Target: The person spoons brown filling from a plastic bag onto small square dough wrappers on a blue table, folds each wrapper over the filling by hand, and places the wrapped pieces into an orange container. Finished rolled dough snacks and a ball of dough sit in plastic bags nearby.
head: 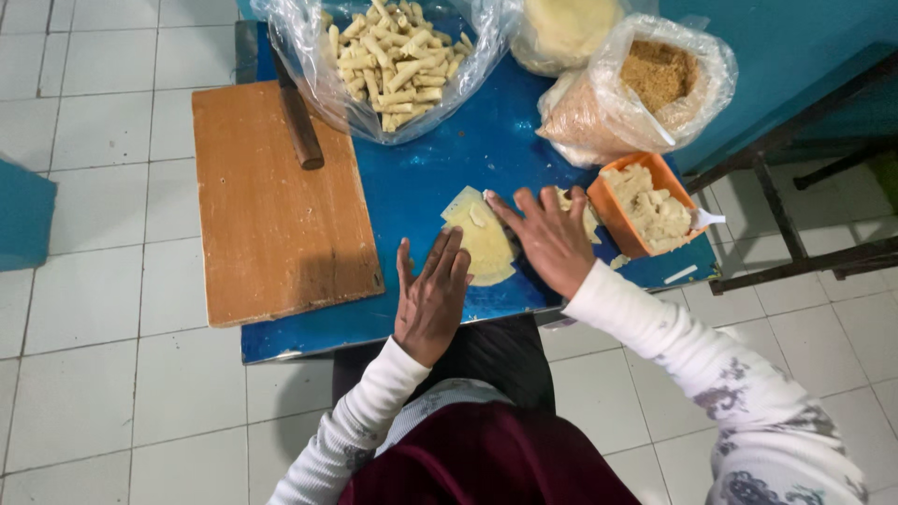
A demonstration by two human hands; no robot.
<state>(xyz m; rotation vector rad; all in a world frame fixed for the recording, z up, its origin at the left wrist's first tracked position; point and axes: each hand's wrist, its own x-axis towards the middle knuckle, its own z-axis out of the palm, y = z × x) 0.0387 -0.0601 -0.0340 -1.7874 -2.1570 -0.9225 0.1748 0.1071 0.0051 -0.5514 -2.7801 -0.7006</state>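
A low desk [449, 159] stands on a tiled floor [94, 374]. On its left half lies a wooden board [271, 215], with a knife [297, 117] resting across the board's far edge. Behind the centre sits an open bag of rolled pastries [398, 56]. To the right are a bag of crumbs [636, 93] and, nearer, a tub of filling [645, 206]. At the front centre lie flat wrappers [482, 238], between the left hand [432, 299] and the right hand [554, 238].

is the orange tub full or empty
Full: the orange tub is heaped with pale filling rising past its rim.
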